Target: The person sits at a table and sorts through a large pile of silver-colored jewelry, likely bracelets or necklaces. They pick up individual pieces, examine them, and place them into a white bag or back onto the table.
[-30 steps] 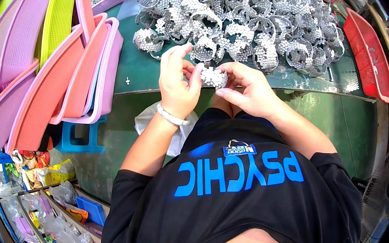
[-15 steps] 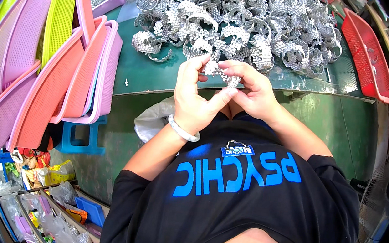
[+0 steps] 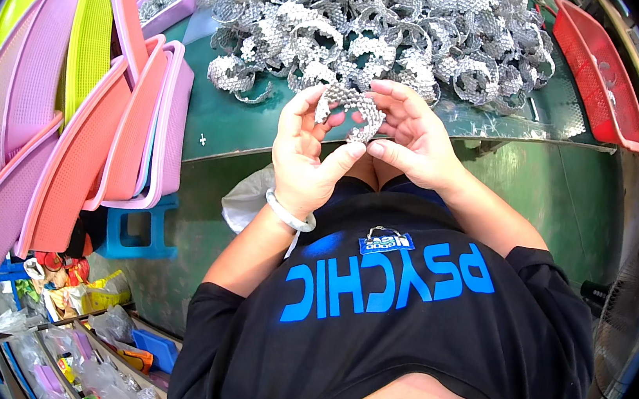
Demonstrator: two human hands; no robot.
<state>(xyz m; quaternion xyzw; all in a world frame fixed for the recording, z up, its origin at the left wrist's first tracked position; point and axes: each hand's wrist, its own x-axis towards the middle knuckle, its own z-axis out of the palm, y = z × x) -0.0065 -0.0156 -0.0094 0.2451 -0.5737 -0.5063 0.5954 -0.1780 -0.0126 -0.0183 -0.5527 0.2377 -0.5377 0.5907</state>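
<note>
Between my two hands is a silver-grey band [image 3: 373, 116] made of many small linked pieces, curled into an open ring. My left hand [image 3: 303, 150] has its thumb and fingers on the band's left and lower side. From the other side my right hand [image 3: 418, 146] meets the band with its thumb low and its fingers curved behind; some fingertips are hidden. Just beyond my hands lies a large heap of similar silver bands [image 3: 402, 31] on the green table [image 3: 237, 131]. One loose band [image 3: 231, 75] sits at the heap's near left edge.
Stacked plastic baskets in coral [image 3: 74, 172], purple [image 3: 39, 65] and yellow-green [image 3: 90, 43] stand at the left, by a blue stool [image 3: 138, 238]. A red basket [image 3: 598, 74] rests at the table's right end. A fan [image 3: 626, 313] stands at the right; bagged goods fill bins [image 3: 93, 355] lower left.
The band has turned and spread from a bunched shape into a visible ring. My hands have opened somewhat around it, the right fingers lifting. The whole view has shifted slightly.
</note>
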